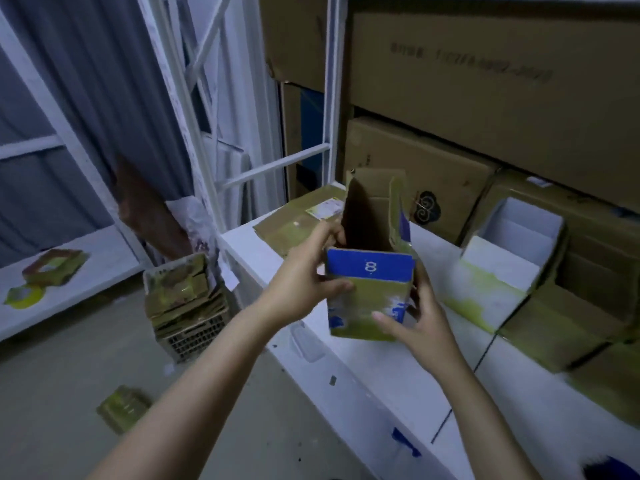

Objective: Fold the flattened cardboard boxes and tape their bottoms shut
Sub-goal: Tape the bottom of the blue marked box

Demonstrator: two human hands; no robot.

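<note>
Cardboard box point(370, 299), long axis toward twelve o'clock, is gripped by left hand point(301, 285) at nine, right hand point(422, 327) at four.

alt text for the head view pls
Two bare hands hold an opened small cardboard box with a blue band marked 8 over a white shelf. The left hand grips its left side, the right hand its lower right. Large cartons sit stacked behind.

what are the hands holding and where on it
A small cardboard box: the left hand grips its left wall by the open top, the right hand holds its lower right side.
</note>
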